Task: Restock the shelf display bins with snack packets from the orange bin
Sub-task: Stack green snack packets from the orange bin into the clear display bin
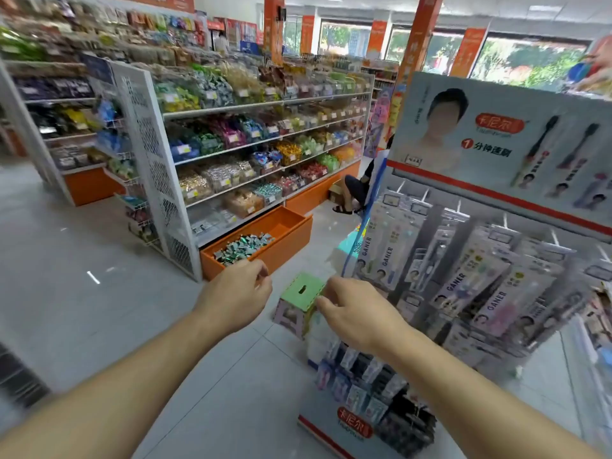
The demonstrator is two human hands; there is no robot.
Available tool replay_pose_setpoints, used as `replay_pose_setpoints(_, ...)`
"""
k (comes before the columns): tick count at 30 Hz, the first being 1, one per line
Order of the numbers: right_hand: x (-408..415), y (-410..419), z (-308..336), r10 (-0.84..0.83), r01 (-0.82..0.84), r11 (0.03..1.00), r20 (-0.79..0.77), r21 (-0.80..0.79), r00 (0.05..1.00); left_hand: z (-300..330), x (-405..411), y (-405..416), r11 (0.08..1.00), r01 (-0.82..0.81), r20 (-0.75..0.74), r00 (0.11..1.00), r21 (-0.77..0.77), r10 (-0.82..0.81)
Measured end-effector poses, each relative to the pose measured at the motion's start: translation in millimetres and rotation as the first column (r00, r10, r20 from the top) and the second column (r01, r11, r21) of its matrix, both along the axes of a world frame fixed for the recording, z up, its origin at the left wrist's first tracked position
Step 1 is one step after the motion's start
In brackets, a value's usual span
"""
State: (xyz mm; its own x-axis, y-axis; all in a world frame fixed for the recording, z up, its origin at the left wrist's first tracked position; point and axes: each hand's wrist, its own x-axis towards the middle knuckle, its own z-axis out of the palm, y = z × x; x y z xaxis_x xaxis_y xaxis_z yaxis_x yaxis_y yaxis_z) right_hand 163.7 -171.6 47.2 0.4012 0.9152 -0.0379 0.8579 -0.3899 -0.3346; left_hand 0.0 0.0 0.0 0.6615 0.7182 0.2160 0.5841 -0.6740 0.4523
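Hands raised before me | left hand [236,290] loosely curled, holding nothing | right hand [356,313] likewise | orange bin [291,240] of snack packets [243,248] ahead on floor, green stool [299,294] near

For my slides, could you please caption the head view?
Both empty hands, left and right, reach toward the orange bin of snack packets.

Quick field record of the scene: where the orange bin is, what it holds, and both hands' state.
orange bin: pulled out at the shelf base, on the floor
contents: green and silver snack packets, heaped at its near end
left hand: fingers loosely curled, holding nothing
right hand: empty, over the green stool
shelf display bins: mostly stocked
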Motion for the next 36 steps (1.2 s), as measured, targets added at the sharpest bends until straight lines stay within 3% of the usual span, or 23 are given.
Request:
replay_pose_setpoints(11, 66.6, 142.7, -35.8, 0.126, -0.129, 0.991, -0.069, -0.044, 0.99, -17.9, 46.8, 104.7, 0.986, -0.146, -0.073, 0.987, -0.079, 0.14)
replay_pose_setpoints(21, 79.0, 298.9, -63.1, 0.207, -0.217, 0.973, -0.117, -0.083, 0.971, -40.0, 45.3, 238.2, 0.957, -0.265, -0.107, 0.962, -0.116, 0.253)
replay_pose_setpoints(36, 92.9, 519.0, -91.8, 0.088, -0.115, 0.98, -0.164, -0.161, 0.982, -78.7, 72.3, 463.8, 0.954, -0.187, -0.124, 0.979, -0.235, 0.162)
